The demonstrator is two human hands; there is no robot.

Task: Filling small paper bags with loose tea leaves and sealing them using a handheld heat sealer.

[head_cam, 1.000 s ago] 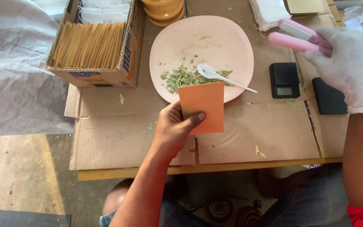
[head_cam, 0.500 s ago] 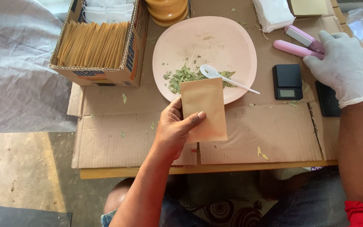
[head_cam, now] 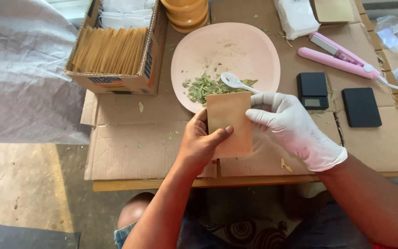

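Head view: the bare left hand point(head_cam: 199, 145) grips a brown paper pouch point(head_cam: 229, 123) over the near desk point(head_cam: 130, 147), and the gloved right hand point(head_cam: 291, 127) pinches its top right corner. Just beyond, a pink plate point(head_cam: 254, 55) holds dried green leaves point(head_cam: 203, 86) and a white spoon point(head_cam: 233, 82). Far left, a cardboard box point(head_cam: 150, 60) holds stacked pouches.

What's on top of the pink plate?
On the round pink plate lie a pile of dried green leaves and a white plastic spoon. The brown paper pouch covers the plate's near edge.
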